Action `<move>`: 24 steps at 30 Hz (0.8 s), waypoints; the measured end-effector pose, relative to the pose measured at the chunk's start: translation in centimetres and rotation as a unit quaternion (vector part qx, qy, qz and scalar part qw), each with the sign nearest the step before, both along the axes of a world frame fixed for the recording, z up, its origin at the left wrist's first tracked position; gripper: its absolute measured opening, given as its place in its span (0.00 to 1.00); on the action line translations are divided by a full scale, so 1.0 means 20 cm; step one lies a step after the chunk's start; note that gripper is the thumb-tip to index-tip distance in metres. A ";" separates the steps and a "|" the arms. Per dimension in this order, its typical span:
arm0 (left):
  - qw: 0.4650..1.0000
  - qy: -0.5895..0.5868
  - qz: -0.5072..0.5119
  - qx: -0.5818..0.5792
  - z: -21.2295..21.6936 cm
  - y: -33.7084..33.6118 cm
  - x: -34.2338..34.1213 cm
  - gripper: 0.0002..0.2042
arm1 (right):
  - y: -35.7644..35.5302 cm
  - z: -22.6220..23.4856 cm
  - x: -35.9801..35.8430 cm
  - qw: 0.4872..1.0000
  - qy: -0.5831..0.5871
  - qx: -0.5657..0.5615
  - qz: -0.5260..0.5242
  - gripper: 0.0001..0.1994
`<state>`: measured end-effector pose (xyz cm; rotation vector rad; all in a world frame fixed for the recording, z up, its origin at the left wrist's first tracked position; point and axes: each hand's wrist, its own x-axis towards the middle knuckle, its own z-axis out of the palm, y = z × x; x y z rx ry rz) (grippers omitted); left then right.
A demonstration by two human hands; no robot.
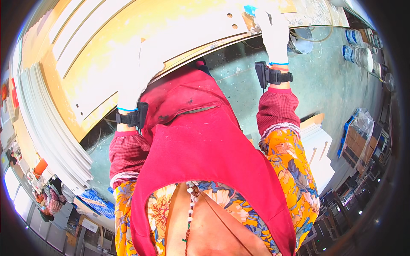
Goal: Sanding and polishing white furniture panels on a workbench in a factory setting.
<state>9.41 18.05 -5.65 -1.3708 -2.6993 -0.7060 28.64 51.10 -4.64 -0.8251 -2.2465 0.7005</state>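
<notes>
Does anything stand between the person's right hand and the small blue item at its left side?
Nothing visible does: the small blue item shows immediately at the left edge of the gloved right hand. Strong glare makes it unclear whether they touch.

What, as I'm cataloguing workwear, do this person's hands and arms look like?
Left hand and right hand wear white gloves with blue edging. Black wrist straps hold boxy black devices. Maroon checked oversleeves with ruffled pale edges meet yellow floral sleeves.

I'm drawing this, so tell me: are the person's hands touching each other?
No, the left hand and right hand are apart, with pale board showing between them.
</notes>
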 end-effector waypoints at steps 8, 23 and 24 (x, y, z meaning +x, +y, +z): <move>1.000 -0.007 0.006 -0.015 0.01 0.01 0.00 0.39 | 0.11 -0.18 0.06 0.990 -0.067 0.126 0.016 0.17; 1.000 -0.015 0.000 -0.027 0.03 0.00 0.01 0.43 | -0.09 0.07 -0.06 0.994 0.073 -0.060 0.054 0.13; 0.999 -0.027 0.005 -0.037 0.03 0.00 0.01 0.43 | -0.10 0.09 -0.06 0.993 0.069 -0.083 0.051 0.13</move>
